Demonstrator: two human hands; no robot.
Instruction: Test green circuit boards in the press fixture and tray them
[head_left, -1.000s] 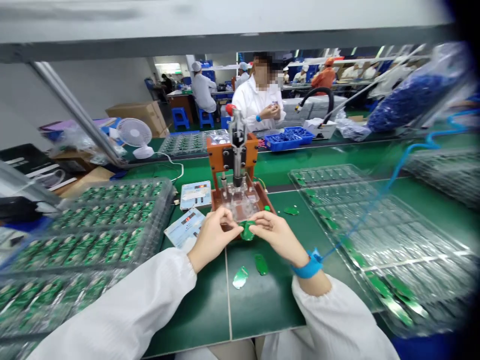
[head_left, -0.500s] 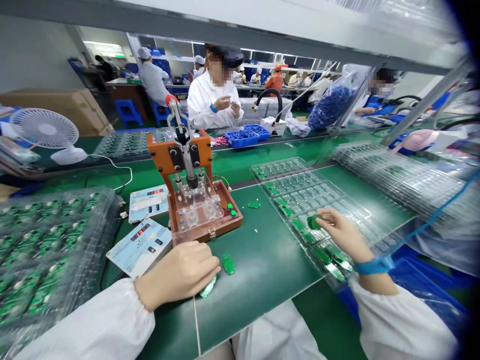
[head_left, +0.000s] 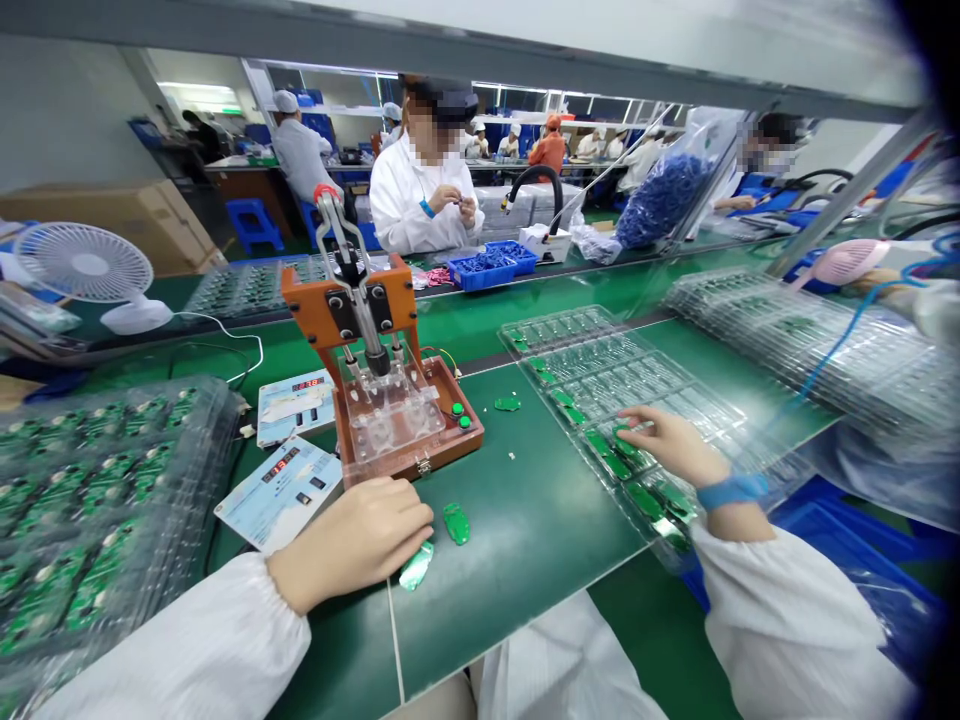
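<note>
My left hand [head_left: 364, 535] lies on the green mat, fingers curled together. At its fingertips is a shiny green circuit board [head_left: 416, 568], partly covered by them; what is under the fingers is hidden. Just right lies another green circuit board [head_left: 456, 523]. My right hand [head_left: 671, 445] is over the clear plastic tray [head_left: 667, 385], thumb and forefinger closed on the edge of a green circuit board [head_left: 624, 440], mostly hidden. More boards [head_left: 616, 462] fill the tray's near-left row. Beyond my left hand stands an orange toggle-clamp press [head_left: 375, 370] with a clear plate.
Blue digital meters [head_left: 281, 490] sit left of the press. Stacked trays of circuit boards [head_left: 112, 490] are at far left, more clear trays [head_left: 787, 330] at right. A loose board [head_left: 508, 403] lies behind. Across the bench, a co-worker [head_left: 424, 190] handles something small near blue bins [head_left: 491, 265].
My right hand has lowered the circuit board into the tray's left row. My left hand has drawn back slightly, showing more of the board at its fingertips.
</note>
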